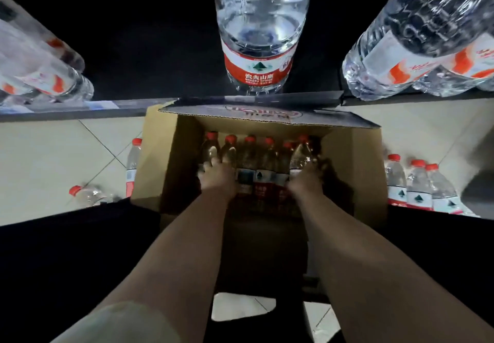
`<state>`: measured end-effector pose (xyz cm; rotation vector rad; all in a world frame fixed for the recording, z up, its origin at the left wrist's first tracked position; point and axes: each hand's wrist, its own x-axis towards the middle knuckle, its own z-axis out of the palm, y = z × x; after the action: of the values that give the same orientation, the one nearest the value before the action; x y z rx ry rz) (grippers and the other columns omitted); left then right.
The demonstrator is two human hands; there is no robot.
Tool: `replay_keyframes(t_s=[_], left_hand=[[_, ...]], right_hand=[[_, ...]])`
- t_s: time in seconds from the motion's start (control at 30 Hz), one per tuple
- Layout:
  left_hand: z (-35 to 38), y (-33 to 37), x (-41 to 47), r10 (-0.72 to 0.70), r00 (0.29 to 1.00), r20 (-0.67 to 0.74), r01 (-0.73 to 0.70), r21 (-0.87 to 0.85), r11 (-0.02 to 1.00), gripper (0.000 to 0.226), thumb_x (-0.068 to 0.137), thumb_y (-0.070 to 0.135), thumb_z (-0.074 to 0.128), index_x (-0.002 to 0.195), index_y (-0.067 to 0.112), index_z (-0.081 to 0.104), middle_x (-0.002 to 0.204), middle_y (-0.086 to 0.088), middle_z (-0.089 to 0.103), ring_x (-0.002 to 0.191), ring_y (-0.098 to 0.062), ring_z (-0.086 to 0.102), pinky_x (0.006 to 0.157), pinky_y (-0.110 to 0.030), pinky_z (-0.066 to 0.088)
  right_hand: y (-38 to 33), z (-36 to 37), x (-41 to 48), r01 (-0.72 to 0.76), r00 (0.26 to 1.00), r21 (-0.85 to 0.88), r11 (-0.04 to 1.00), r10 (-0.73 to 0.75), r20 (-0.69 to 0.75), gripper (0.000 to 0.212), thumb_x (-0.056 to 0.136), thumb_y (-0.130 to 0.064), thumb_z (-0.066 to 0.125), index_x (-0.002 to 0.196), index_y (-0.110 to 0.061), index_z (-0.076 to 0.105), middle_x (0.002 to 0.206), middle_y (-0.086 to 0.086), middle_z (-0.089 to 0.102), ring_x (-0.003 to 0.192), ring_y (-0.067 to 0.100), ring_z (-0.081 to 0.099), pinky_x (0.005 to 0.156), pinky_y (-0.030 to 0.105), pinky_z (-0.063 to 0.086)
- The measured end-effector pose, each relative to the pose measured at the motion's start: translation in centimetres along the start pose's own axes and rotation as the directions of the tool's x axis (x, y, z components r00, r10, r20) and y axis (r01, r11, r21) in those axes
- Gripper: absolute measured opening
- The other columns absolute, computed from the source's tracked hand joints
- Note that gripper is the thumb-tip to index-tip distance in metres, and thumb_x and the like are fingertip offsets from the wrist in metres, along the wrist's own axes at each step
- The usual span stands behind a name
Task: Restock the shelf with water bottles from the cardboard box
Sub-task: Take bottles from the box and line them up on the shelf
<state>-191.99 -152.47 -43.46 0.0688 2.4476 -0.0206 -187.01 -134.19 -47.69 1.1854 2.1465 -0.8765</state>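
An open cardboard box (pixel 152 161) stands on the tiled floor against the shelf edge (pixel 112 103). Inside it stand several clear water bottles (pixel 264 161) with red caps and red labels. Both my arms reach down into the box. My left hand (pixel 217 174) wraps around a bottle at the left of the row. My right hand (pixel 304 179) closes on a bottle at the right of the row. The fingertips are partly hidden among the bottles. One large bottle (pixel 260 29) stands on the dark shelf just above the box.
More large bottles fill the shelf at the left (pixel 40 70) and right (pixel 427 38). Small bottles stand on the floor right of the box (pixel 417 187); left of it one stands (pixel 132 163) and one lies down (pixel 91 195). Dark clothing fills the lower view.
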Motion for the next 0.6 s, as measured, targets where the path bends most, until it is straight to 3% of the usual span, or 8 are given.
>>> replay_keyframes(t_s=[0.07, 0.13, 0.2, 0.27, 0.37, 0.43, 0.5, 0.6], left_hand=[[0.5, -0.8, 1.0, -0.028, 0.999, 0.043, 0.031, -0.073, 0.997, 0.081, 0.087, 0.031, 0.066, 0.152, 0.020, 0.019, 0.153, -0.013, 0.028, 0.135, -0.035, 0.035, 0.104, -0.045, 0.038], [1.3, -1.5, 1.8, -0.058, 0.993, 0.100, 0.077, -0.199, 0.977, 0.073, 0.090, 0.024, 0.063, 0.150, 0.020, 0.023, 0.143, -0.014, 0.040, 0.128, -0.032, 0.044, 0.098, -0.042, 0.043], [2.4, -2.2, 2.3, -0.068, 0.989, 0.133, 0.108, -0.323, 0.940, 0.071, 0.090, 0.024, 0.062, 0.150, 0.027, 0.023, 0.138, -0.012, 0.048, 0.122, -0.030, 0.051, 0.089, -0.039, 0.046], [3.0, -2.4, 2.3, -0.075, 0.987, 0.142, 0.131, -0.441, 0.888, 0.068, 0.092, 0.027, 0.061, 0.150, 0.032, 0.024, 0.134, -0.007, 0.051, 0.119, -0.028, 0.053, 0.084, -0.035, 0.044], [2.9, -2.2, 2.6, -0.086, 0.989, 0.118, 0.135, -0.514, 0.847, 0.065, 0.091, 0.024, 0.063, 0.147, 0.031, 0.031, 0.132, -0.006, 0.055, 0.118, -0.026, 0.055, 0.089, -0.034, 0.046], [2.6, -1.9, 2.6, -0.089, 0.990, 0.107, 0.131, -0.497, 0.858, 0.068, 0.087, 0.020, 0.067, 0.146, 0.028, 0.033, 0.130, -0.007, 0.057, 0.117, -0.026, 0.056, 0.091, -0.037, 0.047], [2.4, -1.9, 2.4, -0.099, 0.987, 0.127, 0.149, -0.491, 0.858, 0.072, 0.086, 0.019, 0.068, 0.147, 0.025, 0.031, 0.131, -0.008, 0.055, 0.119, -0.027, 0.055, 0.095, -0.039, 0.048], [2.4, -2.3, 1.8, -0.105, 0.974, 0.202, 0.197, -0.519, 0.831, 0.070, 0.086, 0.023, 0.069, 0.145, 0.021, 0.033, 0.136, -0.009, 0.052, 0.124, -0.029, 0.052, 0.102, -0.041, 0.045]], right_hand=[[0.5, 1.1, 1.7, -0.040, 0.999, 0.106, 0.994, 0.043, -0.027, 0.086, 0.069, -0.017, 0.069, 0.145, -0.013, 0.030, 0.139, 0.019, 0.046, 0.117, 0.036, 0.053, 0.096, 0.043, 0.049], [0.8, 2.0, 2.4, -0.081, 0.996, 0.162, 0.983, 0.085, -0.017, 0.061, 0.076, -0.016, 0.061, 0.135, -0.010, 0.047, 0.125, 0.017, 0.059, 0.104, 0.031, 0.061, 0.085, 0.034, 0.052], [0.9, 2.2, 2.6, -0.058, 0.998, 0.114, 0.992, 0.057, 0.011, 0.043, 0.080, -0.025, 0.059, 0.120, -0.009, 0.063, 0.116, 0.010, 0.066, 0.102, 0.025, 0.064, 0.077, 0.022, 0.043], [1.3, 2.5, 3.1, -0.038, 0.999, 0.072, 0.997, 0.036, 0.034, 0.034, 0.085, -0.023, 0.060, 0.115, -0.007, 0.067, 0.117, 0.009, 0.066, 0.108, 0.025, 0.061, 0.077, 0.020, 0.038], [1.3, 2.0, 2.4, -0.001, 0.996, 0.173, 0.985, 0.017, -0.086, 0.063, 0.075, -0.040, 0.060, 0.129, -0.007, 0.055, 0.130, 0.010, 0.059, 0.118, 0.026, 0.056, 0.092, 0.022, 0.040], [1.0, 1.6, 1.3, 0.039, 0.992, 0.264, 0.964, -0.006, -0.125, 0.062, 0.078, -0.029, 0.069, 0.133, -0.007, 0.050, 0.132, 0.009, 0.057, 0.120, 0.025, 0.055, 0.093, 0.021, 0.038], [0.2, 0.9, -0.4, 0.070, 0.995, 0.279, 0.958, -0.046, -0.093, 0.063, 0.075, -0.021, 0.078, 0.131, -0.011, 0.050, 0.129, 0.008, 0.058, 0.116, 0.025, 0.057, 0.091, 0.024, 0.042], [-0.8, 0.2, -1.7, 0.026, 0.998, 0.294, 0.955, -0.042, 0.048, 0.068, 0.072, -0.013, 0.081, 0.132, -0.013, 0.047, 0.114, 0.001, 0.057, 0.098, 0.017, 0.056, 0.075, 0.024, 0.040]])
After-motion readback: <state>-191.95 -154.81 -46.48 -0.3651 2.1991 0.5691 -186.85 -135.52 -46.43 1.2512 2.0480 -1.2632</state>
